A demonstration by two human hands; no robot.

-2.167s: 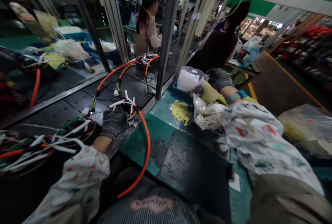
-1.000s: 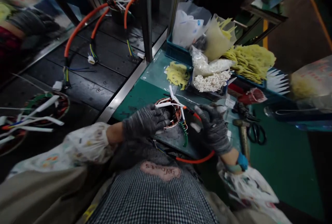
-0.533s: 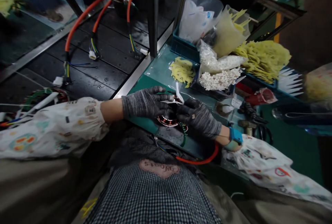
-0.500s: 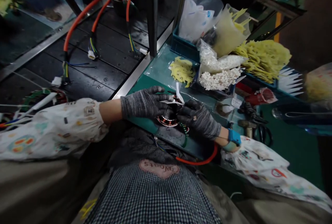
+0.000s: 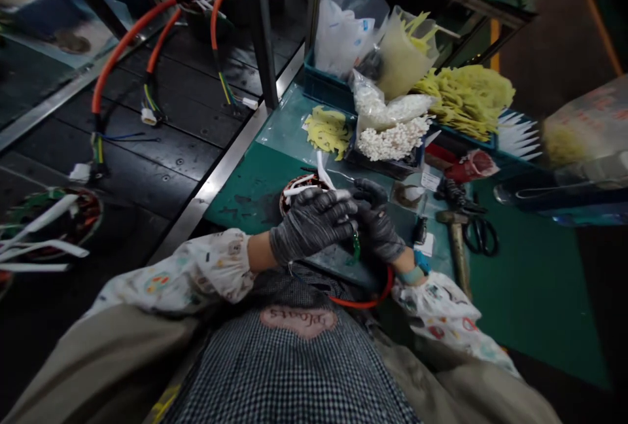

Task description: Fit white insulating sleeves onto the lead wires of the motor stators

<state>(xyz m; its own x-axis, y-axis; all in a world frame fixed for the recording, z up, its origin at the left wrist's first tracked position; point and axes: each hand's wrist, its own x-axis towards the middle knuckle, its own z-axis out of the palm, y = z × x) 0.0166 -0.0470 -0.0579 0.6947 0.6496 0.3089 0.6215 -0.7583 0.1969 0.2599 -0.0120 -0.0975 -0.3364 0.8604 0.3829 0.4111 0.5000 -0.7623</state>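
Note:
A round motor stator [image 5: 285,196] with copper windings and white sleeves lies on the green work mat, partly covered by my hands. My left hand [image 5: 316,224], in a grey striped glove, reaches across its near side with the fingers bent together toward the right. Its fingertips meet those of my right hand [image 5: 377,222], gloved alike and curled closed. What lies between the fingers is hidden. A thin, pale, wire-like piece [image 5: 343,176] sticks out leftward beside the right fingers. Green cord [image 5: 356,248] hangs below the hands. One white sleeve [image 5: 322,169] points up from the stator.
Yellow cut pieces [image 5: 328,131], a bag of small white tubes [image 5: 392,136] and more yellow pieces [image 5: 466,100] lie behind. A hammer [image 5: 456,241] and black scissors [image 5: 481,235] are at right. Orange cables [image 5: 122,44] and another stator [image 5: 53,221] occupy the left conveyor.
My left hand has moved right and nearer me, from the white sleeve to my right fingertips, uncovering the stator's left side. The view has shifted, so the surroundings appear further left.

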